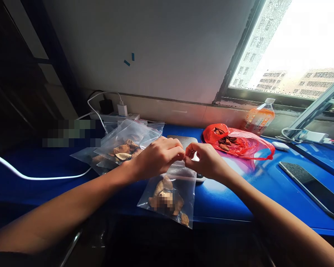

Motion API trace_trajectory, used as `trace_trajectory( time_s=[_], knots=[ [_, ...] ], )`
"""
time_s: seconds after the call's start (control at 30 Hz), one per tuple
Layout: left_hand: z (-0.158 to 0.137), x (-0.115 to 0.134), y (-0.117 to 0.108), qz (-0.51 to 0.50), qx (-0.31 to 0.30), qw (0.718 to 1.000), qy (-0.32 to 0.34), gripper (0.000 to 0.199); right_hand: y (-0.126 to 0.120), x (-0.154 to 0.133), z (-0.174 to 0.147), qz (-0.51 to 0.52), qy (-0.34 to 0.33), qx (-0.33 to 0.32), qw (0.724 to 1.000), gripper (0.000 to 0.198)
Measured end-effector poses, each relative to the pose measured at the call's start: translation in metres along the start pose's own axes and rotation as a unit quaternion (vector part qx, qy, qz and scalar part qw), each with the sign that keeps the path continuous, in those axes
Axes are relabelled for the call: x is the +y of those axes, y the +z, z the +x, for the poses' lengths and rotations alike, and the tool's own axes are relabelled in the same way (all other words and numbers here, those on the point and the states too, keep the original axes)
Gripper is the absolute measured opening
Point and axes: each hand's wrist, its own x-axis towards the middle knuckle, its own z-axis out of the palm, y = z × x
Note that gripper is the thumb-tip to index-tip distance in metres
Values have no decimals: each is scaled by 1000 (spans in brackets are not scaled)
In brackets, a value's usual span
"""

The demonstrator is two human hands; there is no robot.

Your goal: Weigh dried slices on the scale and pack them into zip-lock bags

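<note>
Zip bag [185,189] of dried slices [178,204] hanging at the desk's [225,202] front edge, your left hand [161,157] and right hand [205,159] both pinching its top! Lose either pinch and it could tip, perhaps spilling if unsealed. Both hands angle inward, nearly meeting; red plastic bag [246,142] toward the back edge.

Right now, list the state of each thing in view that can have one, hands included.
Left hand: pinching held bag
Right hand: pinching held bag
Held bag: part filled, seal unclear
Other clear bags: part filled, piled
Red bag: lying, part filled
Bottle: upright, capped
Phone: lying flat, unlit
White charger: wired up
Silver-topped device: partly hidden, power unclear
</note>
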Motion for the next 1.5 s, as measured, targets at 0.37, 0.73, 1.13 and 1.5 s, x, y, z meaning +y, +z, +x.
trace_trajectory(
  time_s=[0.37,0.73,1.13,1.5],
  knots=[
    [-1,2,-2,-4,-10,1000,-12,17,-8,11,-2,121,-30,-120,985,12],
    [-2,9,0,45,-49,997,-35,18,-8,9,-2,47,-54,-122,990,12],
    [-1,2,-1,-10,1,998,-63,12,-7,28,7,23,-58,44,997,8],
    [1,-10,-5,-75,43,993,-84,16,-5,16,-1,22,-182,14,983,8]
  ],
)
